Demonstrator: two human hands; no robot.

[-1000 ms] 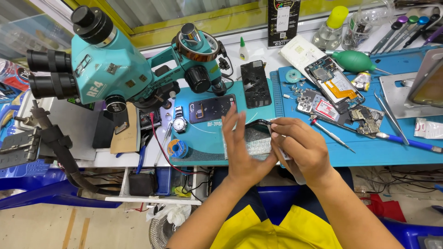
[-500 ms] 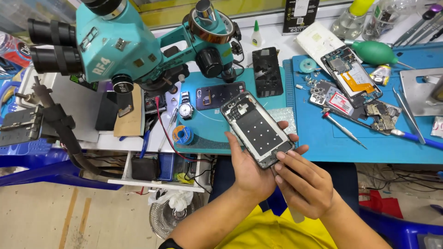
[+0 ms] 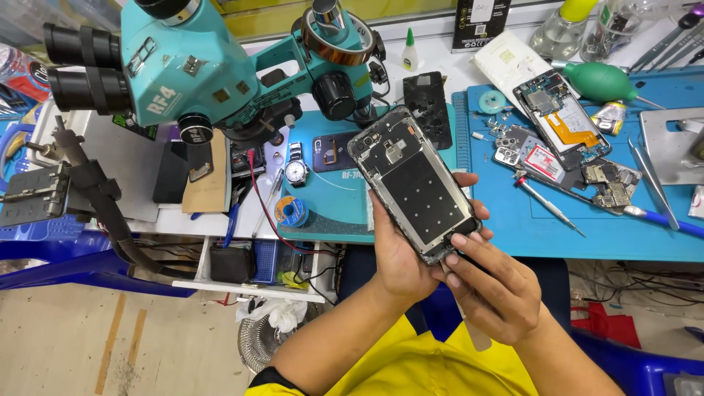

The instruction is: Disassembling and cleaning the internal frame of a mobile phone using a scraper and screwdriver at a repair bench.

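My left hand holds an opened phone frame, its black inner plate facing up and tilted, top end toward the microscope. My right hand pinches the frame's lower right corner with thumb and fingertips. Both hands hover over the front edge of the blue work mat, above my lap and yellow shirt.
A teal stereo microscope stands at the back left. A disassembled phone with circuit boards, tweezers, a screwdriver, a green air blower, a wristwatch and a solder spool lie on the bench.
The phone frame has been lifted off the mat and brought closer to my body. My right hand moved from the mat to the frame's lower corner.
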